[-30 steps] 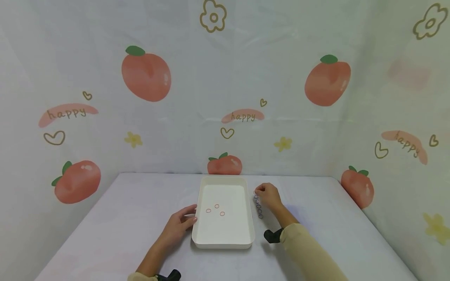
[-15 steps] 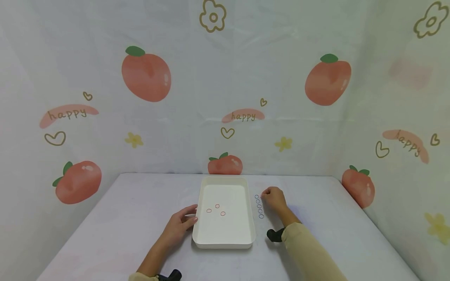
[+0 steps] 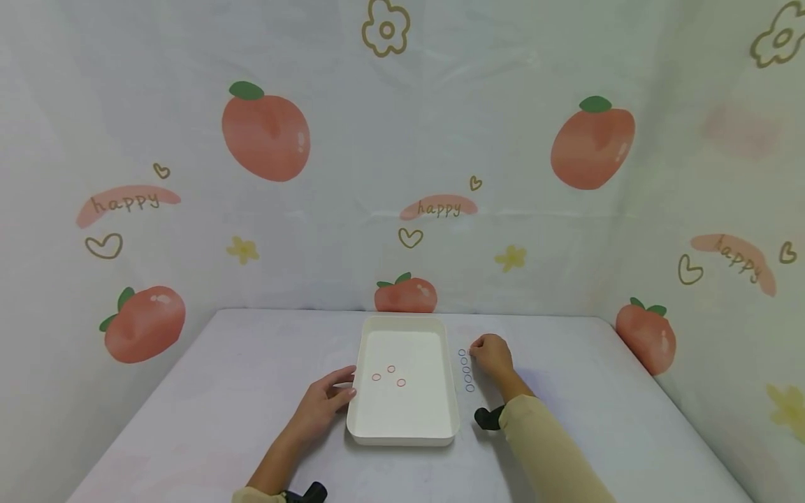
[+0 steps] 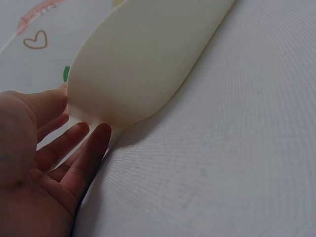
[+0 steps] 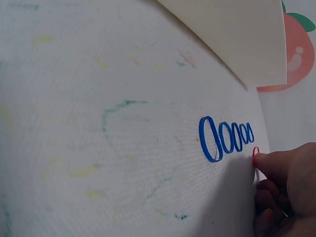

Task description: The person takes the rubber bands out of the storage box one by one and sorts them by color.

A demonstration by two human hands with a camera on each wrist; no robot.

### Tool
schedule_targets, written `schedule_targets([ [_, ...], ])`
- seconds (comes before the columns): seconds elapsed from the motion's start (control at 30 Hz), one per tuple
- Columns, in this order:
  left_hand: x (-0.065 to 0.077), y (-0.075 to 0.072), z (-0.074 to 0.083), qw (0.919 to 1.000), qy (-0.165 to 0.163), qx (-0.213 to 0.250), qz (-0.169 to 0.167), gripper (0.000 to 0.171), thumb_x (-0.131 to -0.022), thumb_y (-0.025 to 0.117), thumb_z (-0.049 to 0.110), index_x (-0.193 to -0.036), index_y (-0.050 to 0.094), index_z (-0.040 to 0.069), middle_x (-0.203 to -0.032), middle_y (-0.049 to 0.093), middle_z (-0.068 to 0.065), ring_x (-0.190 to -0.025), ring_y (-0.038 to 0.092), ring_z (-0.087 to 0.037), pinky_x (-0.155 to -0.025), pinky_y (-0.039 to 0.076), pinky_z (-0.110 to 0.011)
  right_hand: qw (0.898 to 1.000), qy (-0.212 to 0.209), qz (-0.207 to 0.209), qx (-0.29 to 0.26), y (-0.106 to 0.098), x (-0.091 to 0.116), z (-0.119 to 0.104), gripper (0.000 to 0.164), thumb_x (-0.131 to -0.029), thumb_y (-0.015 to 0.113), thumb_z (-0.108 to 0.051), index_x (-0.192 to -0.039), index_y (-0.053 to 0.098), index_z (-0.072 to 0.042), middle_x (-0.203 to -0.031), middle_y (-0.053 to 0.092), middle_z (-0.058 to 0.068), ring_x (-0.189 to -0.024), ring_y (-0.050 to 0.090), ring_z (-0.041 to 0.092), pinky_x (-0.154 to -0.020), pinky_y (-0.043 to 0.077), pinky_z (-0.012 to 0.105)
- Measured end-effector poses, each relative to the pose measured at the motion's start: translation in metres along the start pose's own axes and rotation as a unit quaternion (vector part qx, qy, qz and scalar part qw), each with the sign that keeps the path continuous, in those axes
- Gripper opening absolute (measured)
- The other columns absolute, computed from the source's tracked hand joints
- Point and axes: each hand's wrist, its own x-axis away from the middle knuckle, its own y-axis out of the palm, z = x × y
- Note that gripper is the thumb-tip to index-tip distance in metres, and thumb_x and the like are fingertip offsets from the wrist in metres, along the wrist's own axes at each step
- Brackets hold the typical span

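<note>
My right hand (image 3: 493,356) has its fingertips on a small red ring (image 5: 256,155), pinched right beside the far end of a row of blue rings. Several thin blue rings (image 5: 211,139) lie in that line on the white table, along the right side of the white tray (image 3: 402,441). Inside the tray are three red rings (image 3: 391,369), loosely grouped left of its middle. My left hand (image 3: 318,404) rests its fingertips against the outer left wall of the tray, fingers spread and fairly straight. In the left wrist view those fingers (image 4: 100,140) touch the tray's side near its corner.
A white cloth covers the table (image 3: 207,419), which meets a printed backdrop (image 3: 314,244) at its far edge and right side. Black wrist cameras sit on both wrists, the right one (image 3: 487,419) low over the table.
My right hand has shifted slightly right from over the far end of the blue row, uncovering the far blue ring. A red ring now shows at its fingertips. The left hand stays at the tray.
</note>
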Motion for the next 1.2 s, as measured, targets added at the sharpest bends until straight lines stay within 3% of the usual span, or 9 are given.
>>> schedule_targets([
  [0.4, 0.0, 0.001, 0.001, 1.0, -0.005, -0.001, 0.003, 0.044, -0.093, 0.065, 0.009, -0.135, 0.055, 0.005, -0.123, 0.062, -0.013, -0.108, 0.063, -0.029, -0.084, 0.055, -0.037, 0.998, 0.025, -0.002, -0.05, -0.001, 0.001, -0.004, 0.007, -0.091, 0.065, -0.006, -0.091, 0.067, 0.0, -0.086, 0.061, 0.011, -0.082, 0.057, 0.027, -0.077, 0.051, 0.039],
  [0.7, 0.0, 0.0, 0.001, 0.9999, -0.009, 0.007, 0.003, 0.044, -0.093, 0.065, 0.009, -0.136, 0.055, 0.005, -0.123, 0.062, -0.013, -0.108, 0.063, -0.029, -0.083, 0.055, -0.037, 0.997, 0.003, -0.004, -0.083, -0.005, 0.003, -0.016, 0.011, -0.092, 0.063, -0.009, -0.097, 0.066, 0.0, -0.089, 0.063, 0.01, -0.082, 0.057, 0.024, -0.072, 0.051, 0.034],
  [1.2, -0.001, 0.001, 0.002, 0.9998, -0.01, 0.014, -0.001, 0.045, -0.092, 0.066, 0.01, -0.135, 0.055, 0.005, -0.123, 0.062, -0.013, -0.106, 0.064, -0.028, -0.083, 0.055, -0.036, 0.993, -0.045, -0.004, -0.113, -0.003, 0.009, -0.06, 0.012, -0.091, 0.067, -0.013, -0.097, 0.066, -0.003, -0.09, 0.062, 0.008, -0.082, 0.056, 0.023, -0.069, 0.05, 0.033],
])
